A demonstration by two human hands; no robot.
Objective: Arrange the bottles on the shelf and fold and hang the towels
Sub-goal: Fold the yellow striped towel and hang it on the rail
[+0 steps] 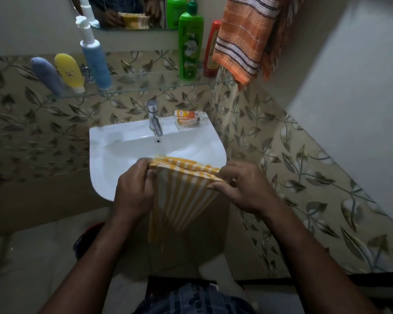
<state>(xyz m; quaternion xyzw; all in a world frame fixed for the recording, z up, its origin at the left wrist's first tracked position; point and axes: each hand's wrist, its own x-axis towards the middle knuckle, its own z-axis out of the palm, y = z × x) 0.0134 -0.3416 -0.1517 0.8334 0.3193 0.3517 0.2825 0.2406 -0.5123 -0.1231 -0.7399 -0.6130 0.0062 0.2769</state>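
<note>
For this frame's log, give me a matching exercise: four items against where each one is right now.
Items:
1. yellow striped towel
2. orange striped towel
3. green bottle
4. small orange box

Places:
a. standing on the glass shelf
b. lying on the back rim of the sink
c. gripped by left hand and right hand
d. hanging at upper right

Pairs: 1-c, 2-d, 3-a, 4-b
</note>
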